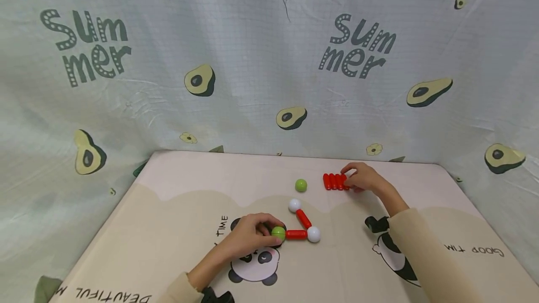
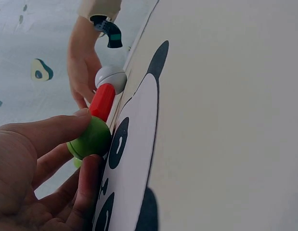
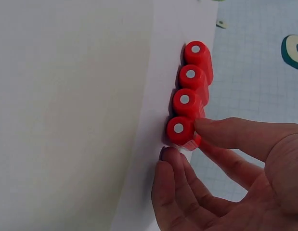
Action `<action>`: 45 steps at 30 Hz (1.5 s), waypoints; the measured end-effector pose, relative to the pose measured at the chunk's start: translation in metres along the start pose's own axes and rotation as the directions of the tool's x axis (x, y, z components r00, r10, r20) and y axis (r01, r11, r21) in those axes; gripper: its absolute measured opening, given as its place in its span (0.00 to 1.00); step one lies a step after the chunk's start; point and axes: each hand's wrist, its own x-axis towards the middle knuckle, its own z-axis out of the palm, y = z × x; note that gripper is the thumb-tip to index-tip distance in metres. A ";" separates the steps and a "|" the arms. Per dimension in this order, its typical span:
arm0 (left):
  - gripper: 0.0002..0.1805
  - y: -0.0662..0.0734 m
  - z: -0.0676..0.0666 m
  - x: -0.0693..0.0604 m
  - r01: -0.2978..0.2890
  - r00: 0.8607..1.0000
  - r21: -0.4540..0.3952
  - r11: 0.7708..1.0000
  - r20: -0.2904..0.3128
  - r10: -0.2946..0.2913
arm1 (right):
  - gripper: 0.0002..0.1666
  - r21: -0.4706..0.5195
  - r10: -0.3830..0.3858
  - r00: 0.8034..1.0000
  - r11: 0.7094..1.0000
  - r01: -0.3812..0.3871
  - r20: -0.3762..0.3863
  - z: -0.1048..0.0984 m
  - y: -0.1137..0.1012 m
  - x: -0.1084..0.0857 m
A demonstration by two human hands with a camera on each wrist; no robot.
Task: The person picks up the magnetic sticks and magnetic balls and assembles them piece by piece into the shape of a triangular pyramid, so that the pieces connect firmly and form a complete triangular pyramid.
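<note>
The step in hand looks to be taking a rod from the row, and to do it well we should lift only the end rod [image 3: 181, 130], with thumb and fingers on opposite sides of it, since its neighbours lie so close that a careless tug could drag them along. We would draw it off sideways, away from the row [image 1: 327, 181], and meanwhile hold the left side calm so the chain does not swing or part at a joint. Our right hand [image 1: 365, 177], right of centre in the head view, has its thumb touching that rod and fingers just beside it; we cannot tell whether the grip has closed. The rod lies at the hand's fingertips, at the row's right end. Our left hand [image 1: 252, 234], low and near the centre, pinches the green ball [image 1: 278, 233] between thumb and fingers. From that ball the chain runs right through a lower rod [image 1: 296, 234] to a white ball [image 1: 313, 234], then bends up and left through an upper rod [image 1: 303, 219] to a second white ball [image 1: 295, 205]. A spare ball [image 1: 301, 185], also green, sits above it, left of the row.
</note>
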 end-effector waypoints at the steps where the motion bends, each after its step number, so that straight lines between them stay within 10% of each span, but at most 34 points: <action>1: 0.16 0.000 0.000 0.000 -0.001 1.000 0.004 1.000 -0.001 0.001 | 0.27 0.002 0.004 1.000 1.000 -0.004 0.002 0.000 0.000 0.000; 22: 0.16 0.002 0.000 -0.001 -0.016 1.000 -0.011 1.000 0.005 0.016 | 0.22 0.036 0.038 0.999 0.999 -0.037 -0.026 0.003 0.006 0.004; 45: 0.15 0.004 0.000 -0.001 -0.012 1.000 -0.009 1.000 0.002 0.012 | 0.22 0.074 -0.110 0.991 0.991 0.115 -0.075 0.020 -0.017 -0.031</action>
